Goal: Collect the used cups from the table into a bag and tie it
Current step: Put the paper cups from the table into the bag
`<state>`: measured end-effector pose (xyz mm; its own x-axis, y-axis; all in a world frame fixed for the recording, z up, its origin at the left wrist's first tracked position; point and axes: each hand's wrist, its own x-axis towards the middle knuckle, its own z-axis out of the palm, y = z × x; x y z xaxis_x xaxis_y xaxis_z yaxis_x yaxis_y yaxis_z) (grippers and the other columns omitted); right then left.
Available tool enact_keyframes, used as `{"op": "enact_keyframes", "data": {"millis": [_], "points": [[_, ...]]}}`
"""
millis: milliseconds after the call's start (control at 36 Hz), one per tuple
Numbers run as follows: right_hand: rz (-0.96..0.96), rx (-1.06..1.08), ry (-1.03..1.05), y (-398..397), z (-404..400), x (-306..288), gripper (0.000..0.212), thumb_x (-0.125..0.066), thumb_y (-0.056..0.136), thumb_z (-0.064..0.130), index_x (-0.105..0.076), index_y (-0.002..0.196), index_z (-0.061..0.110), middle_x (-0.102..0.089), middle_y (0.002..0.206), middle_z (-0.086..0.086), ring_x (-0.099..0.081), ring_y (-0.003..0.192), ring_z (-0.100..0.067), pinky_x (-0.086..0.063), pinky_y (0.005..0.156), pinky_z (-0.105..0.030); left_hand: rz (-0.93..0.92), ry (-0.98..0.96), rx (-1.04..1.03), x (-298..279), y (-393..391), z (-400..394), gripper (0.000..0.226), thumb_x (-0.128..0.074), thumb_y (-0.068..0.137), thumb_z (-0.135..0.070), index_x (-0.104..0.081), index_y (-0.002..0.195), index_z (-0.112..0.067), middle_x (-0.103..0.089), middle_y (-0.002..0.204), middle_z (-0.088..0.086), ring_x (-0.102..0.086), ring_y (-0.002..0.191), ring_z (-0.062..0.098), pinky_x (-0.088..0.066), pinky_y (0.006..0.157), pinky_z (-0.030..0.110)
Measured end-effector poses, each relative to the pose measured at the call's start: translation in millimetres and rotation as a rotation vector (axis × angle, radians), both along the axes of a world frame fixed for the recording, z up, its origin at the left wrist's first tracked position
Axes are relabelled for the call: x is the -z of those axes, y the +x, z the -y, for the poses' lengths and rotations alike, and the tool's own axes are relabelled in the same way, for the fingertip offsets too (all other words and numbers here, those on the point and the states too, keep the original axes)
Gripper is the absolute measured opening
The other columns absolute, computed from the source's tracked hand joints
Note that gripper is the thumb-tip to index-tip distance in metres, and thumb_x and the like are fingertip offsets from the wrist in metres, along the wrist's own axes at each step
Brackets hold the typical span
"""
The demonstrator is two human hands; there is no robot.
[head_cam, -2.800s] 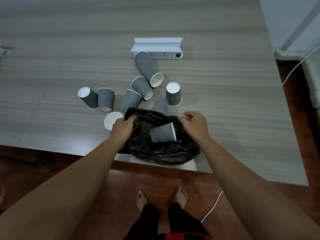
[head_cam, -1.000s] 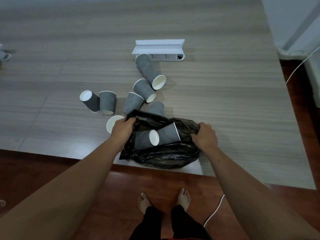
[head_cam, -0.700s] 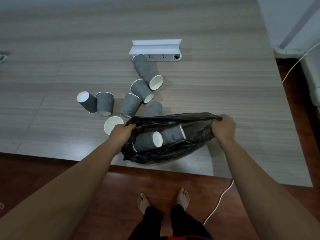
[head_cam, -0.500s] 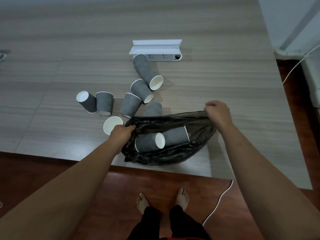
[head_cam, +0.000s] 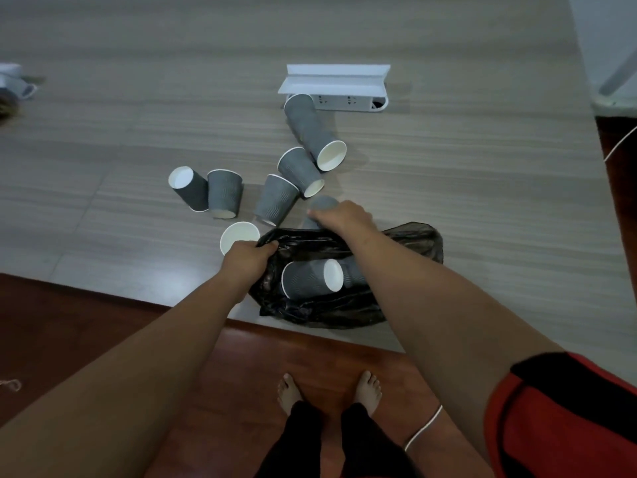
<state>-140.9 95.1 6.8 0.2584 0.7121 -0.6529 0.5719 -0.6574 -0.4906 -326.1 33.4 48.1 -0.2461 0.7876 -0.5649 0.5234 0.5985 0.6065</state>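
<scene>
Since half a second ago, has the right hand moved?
Yes. The right hand let go of the bag rim and went left, toward the power strip side, onto the nearest cup.

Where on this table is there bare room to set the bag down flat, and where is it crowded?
Bare tabletop lies right of the black bag, toward the table's right edge, and left of the leftmost cup. Crowded: the cup cluster between the power strip and the bag, where the right hand reaches.

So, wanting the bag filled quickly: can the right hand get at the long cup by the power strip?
Probably yes: the right hand is out past the bag, nothing covers the long cup.
</scene>
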Motion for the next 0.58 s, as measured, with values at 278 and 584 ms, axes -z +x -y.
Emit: {"op": "enact_keyframes", "data": {"millis": [278, 584], "points": [[-0.257, 0.374, 0.275, 23, 2, 5, 0.072, -0.067, 0.050, 0.058, -0.069, 0.106, 0.012, -0.072, 0.104, -0.005, -0.068, 0.096, -0.024, -0.056, 0.085, -0.036, 0.028, 0.025, -0.005, 3, 6, -2, 0.037, -0.067, 0.090, -0.036, -0.072, 0.091, 0.001, -0.073, 0.095, 0.021, -0.069, 0.093, 0.036, -0.054, 0.089, 0.045], [-0.453, -0.001, 0.634, 68, 81, -17, 0.069, -0.093, 0.059, 0.016, -0.054, 0.115, 0.024, -0.062, 0.108, 0.010, -0.061, 0.096, -0.006, -0.053, 0.087, -0.025, 0.098, -0.008, -0.086, 3, 23, -19, 0.037, -0.055, 0.091, -0.042, -0.065, 0.094, -0.007, -0.070, 0.099, 0.014, -0.065, 0.095, 0.032, -0.051, 0.090, 0.039]]}}
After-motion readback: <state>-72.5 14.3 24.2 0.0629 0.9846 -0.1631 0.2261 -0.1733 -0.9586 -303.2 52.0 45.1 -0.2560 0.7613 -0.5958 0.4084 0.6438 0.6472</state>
